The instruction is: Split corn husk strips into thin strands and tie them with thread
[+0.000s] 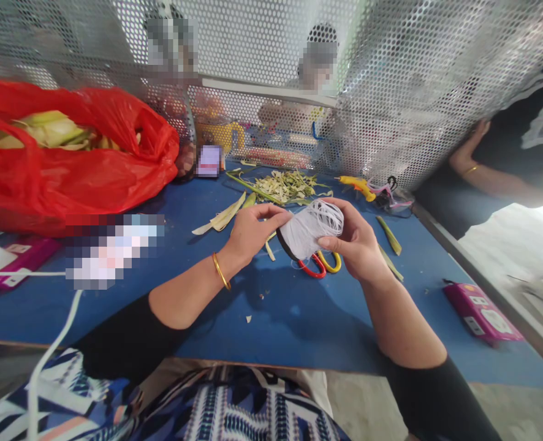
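Observation:
A spool of white thread [304, 231] with a dark rim is held above the table in my right hand [356, 242], thumb in front and fingers behind. Loose loops of thread bulge at its right end. At the dark rim, my left hand [254, 233] has thumb and forefinger pinched together; what is between them, if anything, is too small to make out. Beneath the spool lie scissors [315, 268] with red and yellow handles, their blades hidden. Behind my hands is a heap of shredded pale green husk [286, 186], with longer husk strips [223, 217] to the left.
On the left, a red plastic bag [110, 174] holds corn husks. A yellow glue gun [358, 186] and clear goggles [393, 199] lie at the back right. Purple boxes [483, 312] sit at both sides. A perforated metal screen [262, 37] closes the back; a person [505, 159] is at right.

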`<state>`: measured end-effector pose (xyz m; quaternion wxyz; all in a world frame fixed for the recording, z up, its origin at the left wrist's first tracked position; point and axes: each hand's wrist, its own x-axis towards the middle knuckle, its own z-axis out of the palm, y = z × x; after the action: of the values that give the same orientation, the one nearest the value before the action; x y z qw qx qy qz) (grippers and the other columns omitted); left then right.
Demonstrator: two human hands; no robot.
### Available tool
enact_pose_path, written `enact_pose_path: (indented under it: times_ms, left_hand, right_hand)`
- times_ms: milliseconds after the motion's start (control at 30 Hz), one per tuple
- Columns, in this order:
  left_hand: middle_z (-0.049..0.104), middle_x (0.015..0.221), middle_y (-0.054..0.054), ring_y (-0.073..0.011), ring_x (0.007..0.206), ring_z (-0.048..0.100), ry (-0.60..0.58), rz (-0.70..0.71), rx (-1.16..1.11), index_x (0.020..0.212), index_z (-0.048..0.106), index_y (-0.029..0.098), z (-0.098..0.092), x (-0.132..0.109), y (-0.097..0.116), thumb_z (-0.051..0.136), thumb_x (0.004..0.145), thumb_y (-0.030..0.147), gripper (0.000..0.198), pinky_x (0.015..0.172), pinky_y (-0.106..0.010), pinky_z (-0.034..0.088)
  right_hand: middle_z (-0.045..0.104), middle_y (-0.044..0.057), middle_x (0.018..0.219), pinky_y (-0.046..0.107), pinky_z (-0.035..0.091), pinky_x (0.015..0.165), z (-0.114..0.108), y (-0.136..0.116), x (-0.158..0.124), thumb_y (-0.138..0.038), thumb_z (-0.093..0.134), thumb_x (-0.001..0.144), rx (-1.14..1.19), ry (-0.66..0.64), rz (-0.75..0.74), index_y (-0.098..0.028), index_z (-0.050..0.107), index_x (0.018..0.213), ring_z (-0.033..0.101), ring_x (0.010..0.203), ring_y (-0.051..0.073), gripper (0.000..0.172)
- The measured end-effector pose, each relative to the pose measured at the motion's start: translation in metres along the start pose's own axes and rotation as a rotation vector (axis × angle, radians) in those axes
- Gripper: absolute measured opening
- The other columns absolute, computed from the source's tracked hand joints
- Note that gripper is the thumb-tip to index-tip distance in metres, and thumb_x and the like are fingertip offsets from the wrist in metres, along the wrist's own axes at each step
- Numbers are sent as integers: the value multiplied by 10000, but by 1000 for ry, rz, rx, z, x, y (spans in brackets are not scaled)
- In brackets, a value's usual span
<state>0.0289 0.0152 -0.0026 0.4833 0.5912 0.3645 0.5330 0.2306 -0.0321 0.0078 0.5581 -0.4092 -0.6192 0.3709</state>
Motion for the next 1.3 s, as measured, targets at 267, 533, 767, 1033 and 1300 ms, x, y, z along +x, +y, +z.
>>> enact_pose_path:
  times_ms: [267,533,767,1033,1300]
  left_hand:
    - [687,679,-9,-140,659,587,90,-83,-35,664,693,191,-7,7,3,801,795,309,207,679,-279,468]
    - [653,639,-10,-124,605,555,113,-236,-60,617,671,185,-5,9,-2,812,765,270,220,619,-268,432]
    - [754,834,-77,-145,728,678,117,-369,-315,700,654,179,-2,7,2,750,764,268,146,601,-235,503]
    - [746,822,-53,-106,600,626,107,-394,-342,760,576,190,-2,6,4,722,848,329,220,501,-204,439]
    - [748,956,-29,-168,937,679,230,517,295,867,727,225,-2,-7,2,739,893,246,36,861,-310,539]
  right_hand:
    - [742,60,1168,454,586,931,-16,-10,1,-532,970,563,-19,-14,-1,-306,699,1232,697,1069,292,756]
    - [762,92,1148,526,576,961,-33,-9,7,-620,920,584,45,149,-83,-278,739,1131,711,1102,359,670]
    - [764,94,1121,509,595,898,-36,-5,7,-629,890,608,18,124,-45,-283,732,1135,720,1064,348,650]
    - [766,60,1096,491,579,932,-30,-3,7,-600,934,554,5,120,-37,-283,734,1094,713,1043,314,657]
    - [749,28,1141,436,579,952,-19,-1,5,-469,991,526,8,75,-35,-298,721,1109,700,1057,272,665]
